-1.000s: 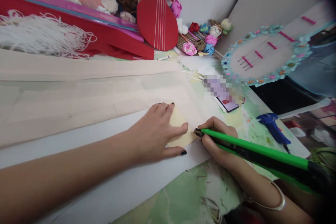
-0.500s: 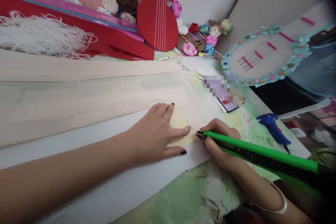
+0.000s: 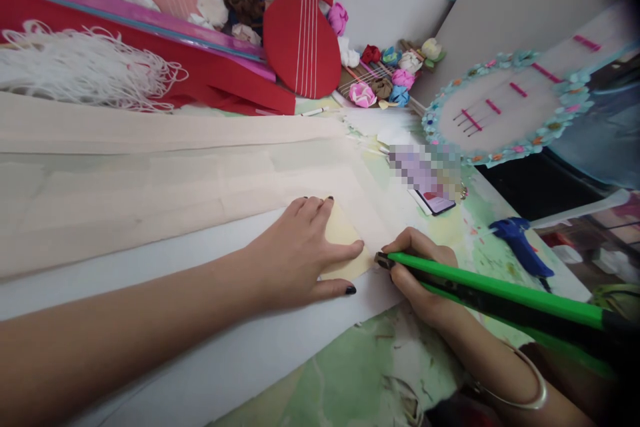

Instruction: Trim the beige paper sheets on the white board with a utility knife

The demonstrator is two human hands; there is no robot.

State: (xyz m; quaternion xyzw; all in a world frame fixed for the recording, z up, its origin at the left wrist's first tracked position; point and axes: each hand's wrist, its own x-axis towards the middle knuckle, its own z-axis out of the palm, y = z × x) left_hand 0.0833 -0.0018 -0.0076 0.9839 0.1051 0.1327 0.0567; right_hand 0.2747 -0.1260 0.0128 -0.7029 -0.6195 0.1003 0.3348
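My left hand (image 3: 305, 247) lies with fingers spread on a small pale yellow card (image 3: 345, 230), pressing it down over white sheets. In my right hand (image 3: 425, 267) is a green and black utility knife (image 3: 490, 287), gripped near its front end. The knife's tip meets the sheet just right of the card's lower right corner; the blade itself is too small to make out. Under the card are a large white sheet (image 3: 200, 327) and a cream fabric-like sheet (image 3: 175, 187) that stretches off to the left.
A blue glue gun (image 3: 523, 250) lies at right, near a phone (image 3: 443, 203). Behind stand a red paper lute (image 3: 303, 40) and a flower-edged white one (image 3: 505, 103). White string (image 3: 95, 70) is heaped at left, and paper flowers (image 3: 380, 83) sit at the back.
The knife's tip and my right hand have shifted very slightly right and down. My left hand stays in place on the card.
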